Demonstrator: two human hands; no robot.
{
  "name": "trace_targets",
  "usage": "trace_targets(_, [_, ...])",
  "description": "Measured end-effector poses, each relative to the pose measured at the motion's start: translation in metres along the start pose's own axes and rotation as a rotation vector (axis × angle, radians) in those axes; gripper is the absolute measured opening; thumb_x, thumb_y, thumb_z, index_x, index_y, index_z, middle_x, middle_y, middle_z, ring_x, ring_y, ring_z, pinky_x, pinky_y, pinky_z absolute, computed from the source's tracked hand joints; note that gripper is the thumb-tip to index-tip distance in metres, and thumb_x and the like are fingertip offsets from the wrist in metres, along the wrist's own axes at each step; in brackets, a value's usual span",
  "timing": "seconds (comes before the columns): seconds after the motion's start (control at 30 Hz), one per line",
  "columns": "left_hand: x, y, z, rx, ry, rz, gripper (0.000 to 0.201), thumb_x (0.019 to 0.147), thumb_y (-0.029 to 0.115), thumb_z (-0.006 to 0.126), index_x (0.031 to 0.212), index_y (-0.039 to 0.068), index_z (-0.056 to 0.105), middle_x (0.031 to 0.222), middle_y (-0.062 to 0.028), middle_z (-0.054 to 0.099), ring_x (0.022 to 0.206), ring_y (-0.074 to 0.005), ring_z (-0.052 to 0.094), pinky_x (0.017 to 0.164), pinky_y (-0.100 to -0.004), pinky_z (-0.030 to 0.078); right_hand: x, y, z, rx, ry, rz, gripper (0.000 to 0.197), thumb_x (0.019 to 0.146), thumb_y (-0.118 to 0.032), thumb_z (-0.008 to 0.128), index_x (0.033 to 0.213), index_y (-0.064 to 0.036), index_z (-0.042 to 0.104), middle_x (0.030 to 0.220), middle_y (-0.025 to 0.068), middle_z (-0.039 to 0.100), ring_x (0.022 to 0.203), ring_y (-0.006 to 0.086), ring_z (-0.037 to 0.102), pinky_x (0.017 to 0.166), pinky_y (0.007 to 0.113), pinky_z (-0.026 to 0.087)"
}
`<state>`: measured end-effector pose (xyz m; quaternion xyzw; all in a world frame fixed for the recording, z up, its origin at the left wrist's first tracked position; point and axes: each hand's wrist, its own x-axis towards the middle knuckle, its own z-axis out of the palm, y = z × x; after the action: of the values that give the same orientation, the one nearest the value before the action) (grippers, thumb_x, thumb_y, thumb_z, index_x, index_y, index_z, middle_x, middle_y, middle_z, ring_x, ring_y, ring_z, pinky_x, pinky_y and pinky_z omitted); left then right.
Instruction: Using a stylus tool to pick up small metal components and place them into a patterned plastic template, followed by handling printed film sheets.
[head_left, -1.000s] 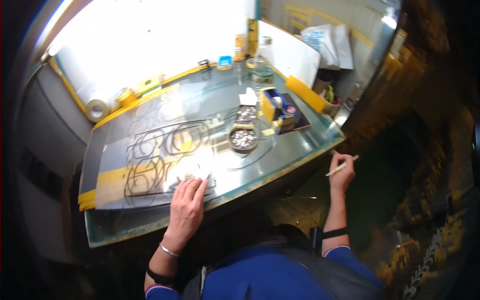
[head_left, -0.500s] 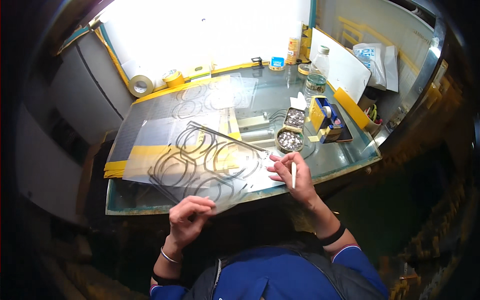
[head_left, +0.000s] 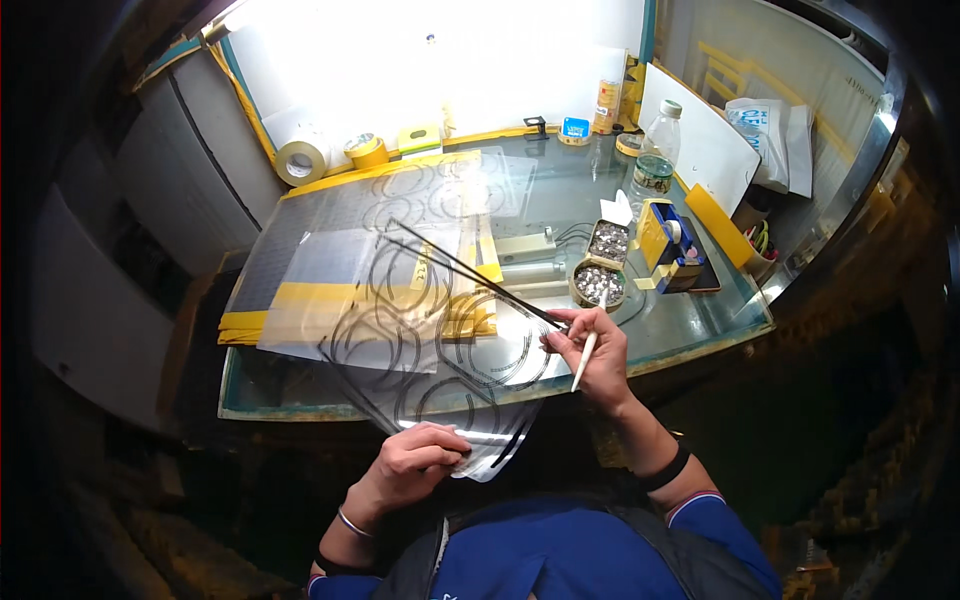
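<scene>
A clear film (head_left: 455, 350) printed with dark rings and black border lines hangs tilted over the near edge of the table. At its near corner, my left hand (head_left: 415, 462) pinches it with closed fingers. My right hand (head_left: 600, 362) grips the film's right edge between thumb and fingertips. That same hand also has a slim white pen-like stick (head_left: 586, 362) tucked in it, with a tapered end pointing down. Beneath the film lies a whitish translucent sheet (head_left: 300, 325) on the table, along with yellow-taped strips.
A glass-topped table (head_left: 690, 335) carries two tins of small shiny pieces (head_left: 598, 284), a blue and yellow tape dispenser (head_left: 668, 240), and a clear bottle (head_left: 660, 150). Tape rolls (head_left: 301, 162) stand at the back left, before a bright white panel (head_left: 420, 70). Patterned films (head_left: 515, 185) lie farther back.
The film's near corner has come down and closer to me with my left hand, which moved right. The film now tilts more steeply. My right hand stays near the same place.
</scene>
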<state>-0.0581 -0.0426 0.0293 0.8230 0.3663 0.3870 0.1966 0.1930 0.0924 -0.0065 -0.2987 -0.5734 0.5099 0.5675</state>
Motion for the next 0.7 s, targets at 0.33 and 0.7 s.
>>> trace_targets(0.33, [0.02,-0.031,-0.064,0.895,0.331,-0.219,0.026,0.069,-0.011,0.055,0.087,0.002,0.068,0.099,-0.0137,0.065,0.098,-0.0328,0.061,0.088,-0.0417,0.048,-0.009,-0.002,-0.002,-0.312,-0.04,-0.021,0.019,0.079,0.001,0.073,0.086,0.0017,0.055,0.102,0.0212,0.067,0.079,0.0161,0.07,0.068,0.027,0.056])
trace_targets(0.7, [0.056,-0.027,0.027,0.544,0.07,-0.072,0.046,0.079,0.016,0.074,0.119,-0.001,0.059,0.131,-0.0177,0.054,0.124,-0.0322,0.05,0.105,-0.0443,0.04,-0.019,-0.017,0.0,-0.188,-0.002,-0.143,0.036,0.098,-0.031,0.052,0.113,0.0004,0.058,0.096,0.0159,0.066,0.082,0.0224,0.066,0.074,0.031,0.052])
